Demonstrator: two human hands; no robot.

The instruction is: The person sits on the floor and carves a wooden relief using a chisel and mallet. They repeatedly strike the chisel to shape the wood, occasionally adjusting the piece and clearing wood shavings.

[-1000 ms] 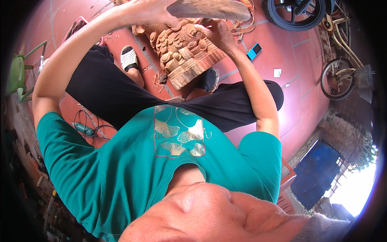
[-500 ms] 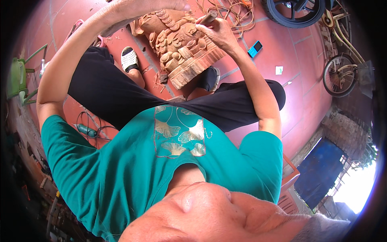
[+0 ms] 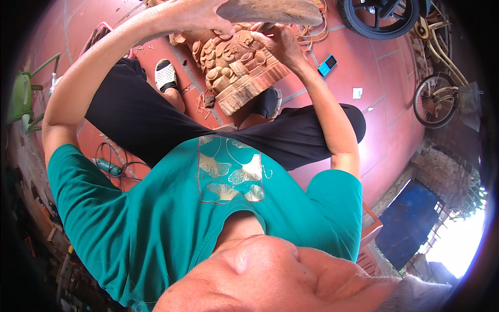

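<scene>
Nearest the camera was the person's own teal shirt (image 3: 171, 218) with a pale fan-leaf print on the chest, and below it black trousers (image 3: 150, 122) over legs spread to either side of the work. Between the knees, propped on the floor and tilted away from the person, stood a carved wooden block (image 3: 236, 67): reddish-brown raw wood, its upper face cut into dense rounded scrolls and curls in deep relief, its lower edge a plain flat band with visible grain. The left hand (image 3: 200, 15) was raised above the carving and was closed around the handle end of a flat wooden mallet (image 3: 270, 10), whose broad grey-brown head lay nearly level across the top of the picture. The right hand (image 3: 275, 41) sat against the upper right of the carving with its fingers curled shut around a slim tool, most likely a chisel, though only a short dark piece of it showed and its tip was hidden. Wood chips (image 3: 202, 104) lay scattered beside the base of the block. A foot in a white slotted sandal (image 3: 165, 75) rested to the left, near the carving. The floor (image 3: 379, 73) was of red tiles with pale joints; on it lay a small blue phone (image 3: 327, 64) well to the right of the block, and a coiled cable (image 3: 112, 166) under the left arm. Farther off were a black wheel (image 3: 379, 18) at the top, a bicycle wheel (image 3: 434, 101) at the right, and a green chair (image 3: 23, 99) at the left edge.
</scene>
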